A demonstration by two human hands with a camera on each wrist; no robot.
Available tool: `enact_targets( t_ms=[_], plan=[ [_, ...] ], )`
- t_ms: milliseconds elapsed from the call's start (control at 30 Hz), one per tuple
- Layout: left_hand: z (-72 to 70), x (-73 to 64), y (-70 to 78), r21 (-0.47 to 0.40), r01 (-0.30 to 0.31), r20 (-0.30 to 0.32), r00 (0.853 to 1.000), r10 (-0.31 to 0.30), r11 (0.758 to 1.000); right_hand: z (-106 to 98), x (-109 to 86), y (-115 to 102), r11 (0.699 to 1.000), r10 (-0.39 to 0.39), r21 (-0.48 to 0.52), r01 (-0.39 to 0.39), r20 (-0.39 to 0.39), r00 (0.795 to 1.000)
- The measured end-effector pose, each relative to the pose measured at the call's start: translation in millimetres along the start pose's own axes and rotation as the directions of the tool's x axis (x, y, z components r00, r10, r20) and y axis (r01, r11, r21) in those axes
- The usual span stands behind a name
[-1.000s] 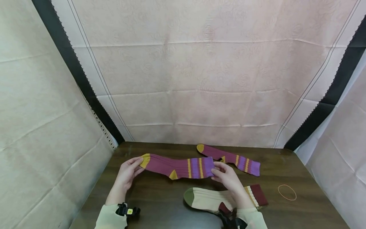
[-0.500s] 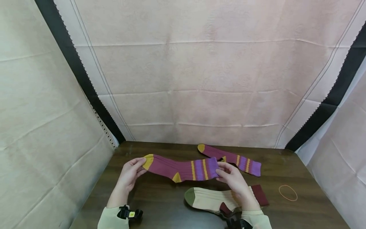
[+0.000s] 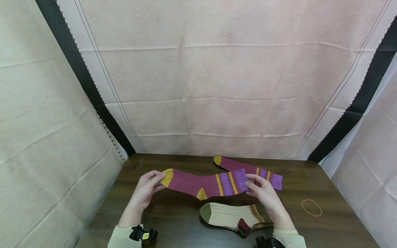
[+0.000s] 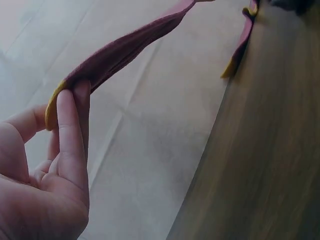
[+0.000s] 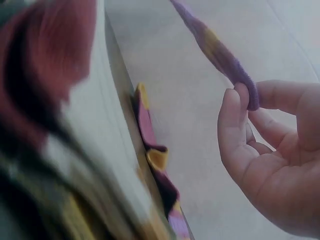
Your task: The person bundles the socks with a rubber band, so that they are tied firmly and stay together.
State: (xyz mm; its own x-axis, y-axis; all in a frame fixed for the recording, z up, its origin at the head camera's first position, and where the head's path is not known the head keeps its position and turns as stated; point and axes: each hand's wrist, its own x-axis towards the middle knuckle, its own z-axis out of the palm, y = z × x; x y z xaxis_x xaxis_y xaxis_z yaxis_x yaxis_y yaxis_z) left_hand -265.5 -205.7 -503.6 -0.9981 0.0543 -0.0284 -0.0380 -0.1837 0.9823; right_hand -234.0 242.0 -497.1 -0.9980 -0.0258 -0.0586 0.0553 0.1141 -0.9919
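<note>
While my left hand sits at about nine o'clock on the table, its fingers and thumb pinch the yellow toe of the purple sock, wrist angled up from the sleeve; the sock stretches flat in the air towards three o'clock, heel patch hanging at its lower edge; my right hand pinches the violet cuff end between thumb and fingertips, palm turned inward, forearm rising from five o'clock; below it, at six o'clock, lies the cream sock with its green toe; at twelve o'clock the matching purple sock lies flat on the wood; far out at three o'clock rests the rubber band. Against half a second ago, both my hands and the held sock have shifted rightward, the cuff now overlapping the far sock, and my right hand covers more of the cream sock's dark red cuff.
</note>
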Motion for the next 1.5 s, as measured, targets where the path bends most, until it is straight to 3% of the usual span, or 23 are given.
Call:
enact_targets(
  t_ms=[233,700,967,1233,1500],
  plan=[
    [15.9,-6.3,-1.4,0.046,0.012,0.116,0.993,-0.017,0.999,-22,-7.0,4,1.0,-0.014,-0.013,0.014,-0.008,1.0],
    [55.1,-13.0,-19.5,0.076,0.072,0.299,0.95,-0.091,0.995,-75,-19.6,23,0.996,-0.019,-0.091,0.021,0.028,0.999],
    [71.5,-17.4,-27.1,0.095,0.096,0.334,0.935,-0.122,0.991,-101,-28.0,27,0.999,0.022,-0.051,-0.018,0.076,0.997],
    [82.4,-20.1,-34.6,0.101,0.114,0.364,0.92,-0.143,0.988,-121,-35.5,31,1.0,0.011,-0.01,-0.01,0.139,0.99],
    [95.8,-27.8,-33.6,0.087,0.126,0.386,0.91,-0.15,0.988,-140,-41.6,30,1.0,0.001,-0.023,0.002,0.149,0.989]
  ],
)
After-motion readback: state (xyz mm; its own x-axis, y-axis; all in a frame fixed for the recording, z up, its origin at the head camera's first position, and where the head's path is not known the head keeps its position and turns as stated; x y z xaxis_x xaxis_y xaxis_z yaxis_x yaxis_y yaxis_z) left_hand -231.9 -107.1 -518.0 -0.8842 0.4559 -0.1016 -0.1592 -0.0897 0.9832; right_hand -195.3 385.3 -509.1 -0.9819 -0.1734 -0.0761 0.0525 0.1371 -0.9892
